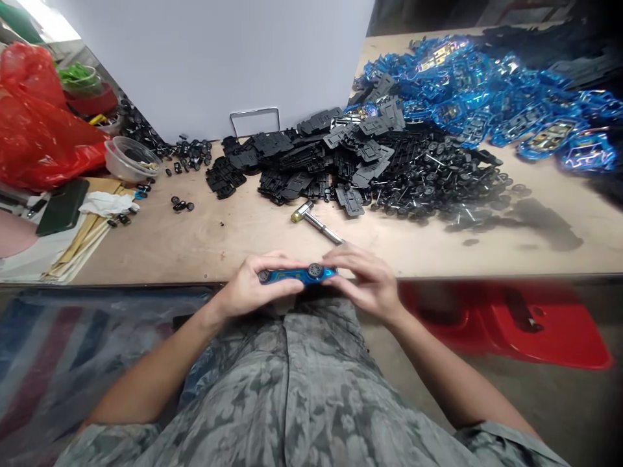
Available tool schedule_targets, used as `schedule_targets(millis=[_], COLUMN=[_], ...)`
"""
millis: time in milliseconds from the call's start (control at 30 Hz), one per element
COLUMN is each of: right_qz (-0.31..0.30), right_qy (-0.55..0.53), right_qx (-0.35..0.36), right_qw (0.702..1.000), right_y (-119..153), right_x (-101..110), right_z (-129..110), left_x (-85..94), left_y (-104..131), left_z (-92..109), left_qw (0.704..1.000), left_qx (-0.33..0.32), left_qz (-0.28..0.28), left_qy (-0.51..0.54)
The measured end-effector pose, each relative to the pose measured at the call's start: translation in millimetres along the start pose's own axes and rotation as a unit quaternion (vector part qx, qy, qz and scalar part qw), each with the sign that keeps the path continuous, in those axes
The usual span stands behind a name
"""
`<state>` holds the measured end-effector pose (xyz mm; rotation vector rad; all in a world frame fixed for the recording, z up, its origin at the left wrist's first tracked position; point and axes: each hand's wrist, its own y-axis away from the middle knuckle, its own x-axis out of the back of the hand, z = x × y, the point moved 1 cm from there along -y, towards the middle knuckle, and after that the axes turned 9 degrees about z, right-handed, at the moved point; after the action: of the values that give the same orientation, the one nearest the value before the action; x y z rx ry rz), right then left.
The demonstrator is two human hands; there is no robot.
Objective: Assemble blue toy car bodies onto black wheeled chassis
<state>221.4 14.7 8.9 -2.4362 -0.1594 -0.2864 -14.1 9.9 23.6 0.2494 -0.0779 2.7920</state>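
A blue toy car (291, 275) with dark wheels lies between my two hands at the table's front edge, its side turned up toward me. My left hand (256, 285) grips its left end, thumb along the near side and fingers along the far side. At the other end, my right hand (365, 279) pinches the car close to a wheel. Just beyond my hands a small hammer (318, 224) with a yellowish tip and metal handle rests on the wood; the handle's end is near my right fingers.
Black chassis plates (272, 150) are heaped behind the hammer. Wheel-and-axle sets (438, 175) lie to their right, with blue car bodies (467, 91) farther back. At left are a plastic tub (131, 157), a red bag (43, 123) and a phone (63, 207). A red stool (535, 324) stands below right.
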Motion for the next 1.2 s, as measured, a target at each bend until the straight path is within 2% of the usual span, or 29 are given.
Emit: schedule_targets(millis=[133,267,433,533,733,1033,1133,1200], right_qz=[0.03,0.043,0.03,0.015,0.021,0.027,0.049,0.087], right_qy=[-0.003,-0.004,0.02,0.022,0.014,0.034,0.029,0.024], right_qx=[-0.04,-0.07,-0.01,0.029,0.035,0.053,0.039,0.02], right_qw=[0.999,0.997,0.999,0.999,0.999,0.998,0.998,0.996], right_y=[8,10,0,-5,-7,-7,-7,-9], right_x=[-7,-12,-14,-16,-21,-28,-32,-36], right_z=[1,2,1,1,-1,-9,-8,-5], left_x=[1.6,4.7,-2.1,-8.6,-13.6,-16.6,-13.0,-11.8], left_y=[0,-4,-10,-11,-7,1,1,3], left_z=[-3,0,10,13,9,2,-1,-5], left_qw=[1.0,0.996,0.982,0.976,0.973,0.968,0.97,0.96], left_qx=[-0.002,-0.013,-0.12,-0.157,-0.17,-0.18,-0.167,-0.173], left_qz=[-0.003,0.005,0.047,0.072,0.125,0.159,0.158,0.19], left_qy=[-0.024,-0.093,-0.136,-0.134,-0.095,-0.074,-0.079,-0.113])
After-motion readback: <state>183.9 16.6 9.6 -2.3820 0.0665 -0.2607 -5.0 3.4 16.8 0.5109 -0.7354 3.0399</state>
